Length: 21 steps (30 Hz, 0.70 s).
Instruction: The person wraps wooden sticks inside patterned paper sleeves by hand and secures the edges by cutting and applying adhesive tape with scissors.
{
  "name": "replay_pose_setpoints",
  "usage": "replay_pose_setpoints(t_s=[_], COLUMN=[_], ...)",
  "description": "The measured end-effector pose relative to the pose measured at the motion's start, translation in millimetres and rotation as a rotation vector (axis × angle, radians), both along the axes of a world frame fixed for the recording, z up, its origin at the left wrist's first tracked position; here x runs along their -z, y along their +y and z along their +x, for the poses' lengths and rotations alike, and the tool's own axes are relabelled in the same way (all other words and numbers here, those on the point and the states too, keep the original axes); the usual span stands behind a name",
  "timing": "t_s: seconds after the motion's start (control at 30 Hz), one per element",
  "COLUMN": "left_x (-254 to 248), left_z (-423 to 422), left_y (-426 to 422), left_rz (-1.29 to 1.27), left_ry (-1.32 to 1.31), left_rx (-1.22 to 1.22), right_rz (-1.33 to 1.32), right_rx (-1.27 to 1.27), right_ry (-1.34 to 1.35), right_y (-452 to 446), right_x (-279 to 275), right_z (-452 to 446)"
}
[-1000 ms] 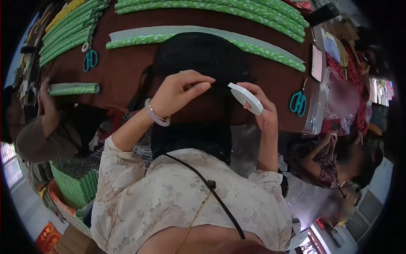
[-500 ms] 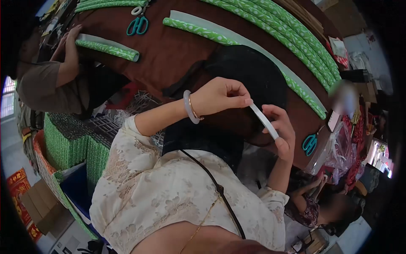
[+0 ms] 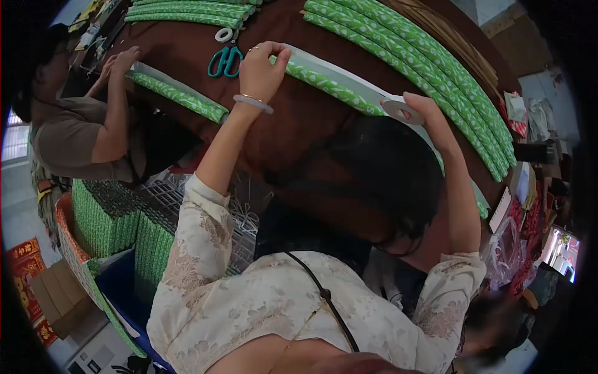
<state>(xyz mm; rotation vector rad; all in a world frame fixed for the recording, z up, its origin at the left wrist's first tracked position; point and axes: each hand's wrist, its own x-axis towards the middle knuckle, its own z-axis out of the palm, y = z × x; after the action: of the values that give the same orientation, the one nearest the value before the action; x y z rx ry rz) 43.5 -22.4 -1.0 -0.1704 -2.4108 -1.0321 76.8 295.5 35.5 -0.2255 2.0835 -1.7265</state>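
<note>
Pinched at the left end of a long green patterned roll [image 3: 333, 92] is my left hand [image 3: 263, 70]; what lies between its fingertips is too small to make out. My right hand [image 3: 430, 115] grips a white tape roll [image 3: 403, 113] over the same roll, further right. A pale strip runs along the far edge of the green roll between my two hands. Teal-handled scissors [image 3: 225, 61] lie just left of my left hand, beside a small white ring [image 3: 223, 35].
More green rolls [image 3: 405, 68] lie at the back. On the left a co-worker [image 3: 81, 134] handles a shorter green roll [image 3: 177, 96]. A black rounded object [image 3: 386, 162] is in front of me. A phone [image 3: 500, 210] lies on the right; green bundles [image 3: 103, 218] fill a basket lower left.
My hands have moved apart and forward over the long green roll, left hand to the left, right hand with the tape roll to the right. The view has turned.
</note>
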Motion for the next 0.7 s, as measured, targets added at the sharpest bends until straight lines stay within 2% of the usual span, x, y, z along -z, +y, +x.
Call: replay_pose_setpoints(t_s=[0.07,0.2,0.23,0.33,0.4,0.47,0.7], left_x=[8.9,24.7,25.1,27.1,28.1,26.4,22.3], left_z=[-17.1,-35.4,-36.5,-39.3,-41.5,-45.4,-60.3], left_y=[-6.6,-17.7,-19.3,-23.6,-25.3,-25.5,-22.1], left_rz=[-0.073,-0.178,-0.202,-0.239,-0.252,-0.229,-0.223], left_ry=[-0.027,-0.059,-0.073,-0.104,-0.125,-0.166,-0.354], left_rx=[-0.048,-0.098,-0.091,-0.061,-0.035,0.001,0.016], right_rz=[0.194,0.213,0.322,0.301,0.303,0.23,0.235], right_rx=[-0.09,-0.034,-0.032,0.084,0.102,0.153,0.157], right_ry=[0.064,0.102,0.084,0.109,0.029,0.114,0.153], right_y=[-11.8,-18.6,-19.6,-29.1,-32.2,-32.8,-35.5], right_x=[8.3,37.5,36.0,33.4,33.2,39.3,39.2], right_z=[-22.5,-42.1,-41.1,-30.3,-26.6,-24.4,-22.4])
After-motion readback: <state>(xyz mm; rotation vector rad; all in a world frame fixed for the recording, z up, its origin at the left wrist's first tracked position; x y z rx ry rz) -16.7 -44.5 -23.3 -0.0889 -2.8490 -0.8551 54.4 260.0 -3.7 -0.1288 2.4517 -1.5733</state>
